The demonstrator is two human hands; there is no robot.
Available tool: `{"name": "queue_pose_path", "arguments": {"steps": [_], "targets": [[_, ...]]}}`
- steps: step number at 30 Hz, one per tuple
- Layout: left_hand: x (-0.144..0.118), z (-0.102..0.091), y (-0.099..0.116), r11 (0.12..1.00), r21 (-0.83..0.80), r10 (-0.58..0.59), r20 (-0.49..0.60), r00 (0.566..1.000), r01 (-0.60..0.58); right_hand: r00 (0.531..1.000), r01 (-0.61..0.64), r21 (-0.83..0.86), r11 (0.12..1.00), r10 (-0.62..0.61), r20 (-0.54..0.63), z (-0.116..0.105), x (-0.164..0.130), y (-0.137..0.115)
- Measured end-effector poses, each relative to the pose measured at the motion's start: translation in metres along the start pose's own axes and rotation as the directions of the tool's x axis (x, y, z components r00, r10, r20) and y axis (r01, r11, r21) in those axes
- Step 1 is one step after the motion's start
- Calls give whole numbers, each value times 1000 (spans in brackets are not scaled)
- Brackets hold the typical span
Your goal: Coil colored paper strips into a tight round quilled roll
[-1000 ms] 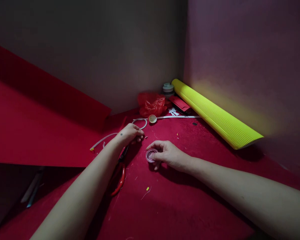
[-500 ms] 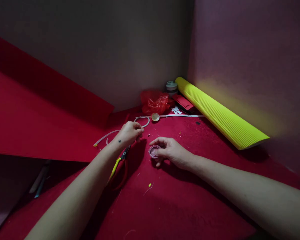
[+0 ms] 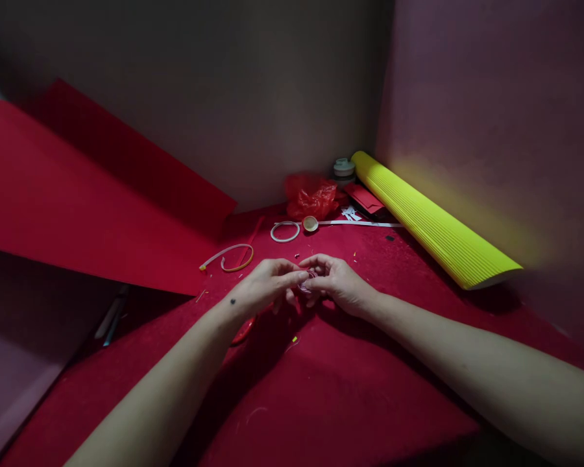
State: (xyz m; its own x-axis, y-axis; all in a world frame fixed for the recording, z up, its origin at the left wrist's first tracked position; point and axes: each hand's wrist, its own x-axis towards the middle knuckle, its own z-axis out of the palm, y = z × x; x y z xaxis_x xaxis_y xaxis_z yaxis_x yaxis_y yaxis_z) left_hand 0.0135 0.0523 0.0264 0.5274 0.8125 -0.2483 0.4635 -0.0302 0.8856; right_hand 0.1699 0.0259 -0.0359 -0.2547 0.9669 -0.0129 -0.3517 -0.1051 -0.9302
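Over the near part of the red felt-covered table point(image 3: 350, 389), the left hand point(image 3: 265, 285) and the right hand point(image 3: 340, 288) meet fingertip to fingertip, both pinched narrow around a small round clear tape roll with a pinkish tint point(image 3: 307, 280). It sits between the two sets of fingers, just above the cloth, and only a sliver of its rim shows; the rest is covered by the fingers, so its full shape is hard to make out. Under the left wrist a red scissor handle point(image 3: 243, 331) peeks out, the blades hidden by the arm.

Farther back lie a curved white and orange strip point(image 3: 231, 258), a white ring point(image 3: 285, 231) and a small round yellowish disc point(image 3: 310, 224) on a long white strip point(image 3: 360, 224). At the back corner sit a crumpled red plastic bag point(image 3: 314, 194) and a rolled yellow corrugated sheet point(image 3: 433, 224); a large red sheet point(image 3: 78, 201) leans at the left.

Half a second ago the hands were apart, the right alone on the roll on the cloth, the left near the ring; now both grip the roll.
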Motion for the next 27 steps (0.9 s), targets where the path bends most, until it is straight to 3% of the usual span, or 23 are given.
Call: {"name": "queue_pose_path", "arguments": {"steps": [5, 9, 13, 22, 27], "targets": [[-7, 11, -15, 982, -188, 5, -112, 994, -26, 1000, 18, 27, 999, -18, 22, 3, -3, -1], [-6, 10, -29, 931, -359, 31, -109, 994, -69, 999, 24, 101, 995, -29, 46, 0, -2, -3], [-4, 7, -38, 874, -479, 20, -117, 993, -74, 998, 38, 53, 998, -40, 42, 0, -1, -3], [1, 10, -38, 840, -527, 32, -196, 980, -132, 991, 123, -72, 990, -126, -46, 2, 0, -2], [0, 14, -41, 800, -567, 97, -202, 975, -197, 983, 160, -155, 975, -172, -67, 2, 1, -1]]}}
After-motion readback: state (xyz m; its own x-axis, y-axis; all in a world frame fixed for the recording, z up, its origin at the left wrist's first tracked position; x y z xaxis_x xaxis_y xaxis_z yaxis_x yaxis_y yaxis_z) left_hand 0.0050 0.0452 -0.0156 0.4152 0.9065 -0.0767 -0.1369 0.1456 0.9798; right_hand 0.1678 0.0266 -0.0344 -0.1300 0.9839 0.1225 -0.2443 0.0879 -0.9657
